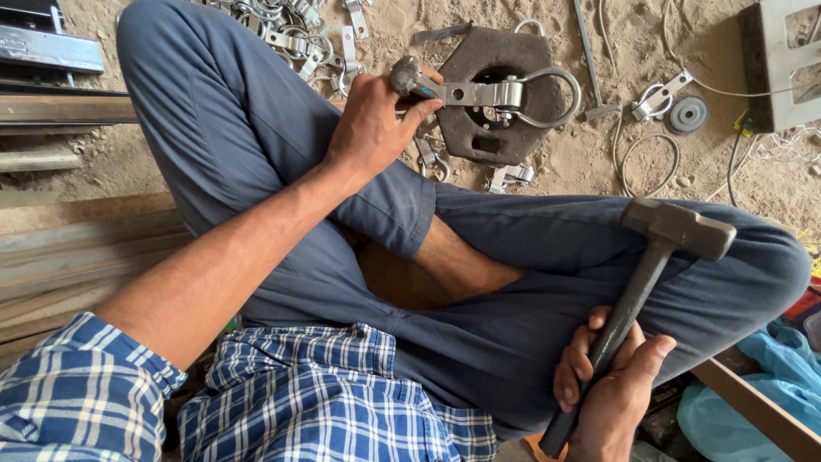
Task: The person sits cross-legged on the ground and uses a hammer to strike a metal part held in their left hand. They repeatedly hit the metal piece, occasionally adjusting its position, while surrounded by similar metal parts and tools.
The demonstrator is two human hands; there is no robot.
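Left hand (369, 127) is closed round the strap end of a metal ring clamp (505, 92), thumb and fingers pinching the flat bar, its ring end resting on a dark hexagonal steel block (492, 60) that lies on the sandy ground (599, 162). Right hand (611, 389) is wrapped shut on the lower handle of a sledge hammer (676, 227), head up and resting across the right thigh, well apart from the block. The clamp looks stiff, light enough for one hand, smooth metal so probably a bit slippery; the flat strap is the sensible place to hold it, away from the ring. The hammer looks heavy and head-weighted; held low on the handle it would likely swing hard but be less steady. Person sits cross-legged in blue-grey trousers and a checked shirt. Pile of similar clamps (299, 34) just beyond the left knee, a few more loose ones beside the block. Toothed disc (688, 114) and wire loops to the right on the sand, grey box-shaped object (782, 60) at the top right. Wooden planks (77, 248) on the left, blue plastic sheet (753, 402) at the lower right.
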